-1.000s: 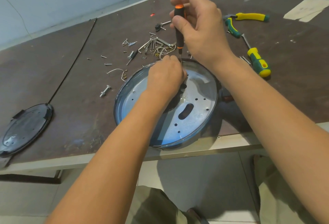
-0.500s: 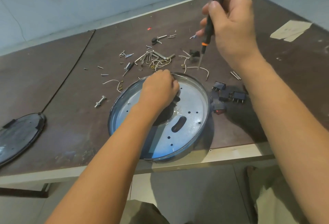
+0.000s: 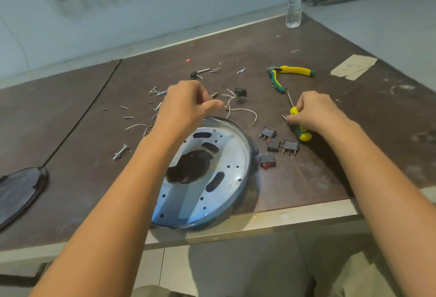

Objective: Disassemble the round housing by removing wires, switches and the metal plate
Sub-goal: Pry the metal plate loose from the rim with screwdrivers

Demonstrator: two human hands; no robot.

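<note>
Blue-rimmed round housing [image 3: 219,214] with its metal plate [image 3: 232,155] sits at the front edge of the table [image 3: 306,178], left hand [image 3: 186,105] curled above the far rim (can't tell if it's holding anything), right hand [image 3: 316,112] gripping the yellow-green screwdriver [image 3: 303,133] beside the switches [image 3: 291,147].

Switches [image 3: 279,146] right of round housing [image 3: 212,178]

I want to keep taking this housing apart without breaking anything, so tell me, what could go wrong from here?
The round housing sits at the table's near edge with neither the left hand nor the right hand on it, so a bump could tip it off. The loose switches lie close by the right forearm and could be swept to the floor.
</note>
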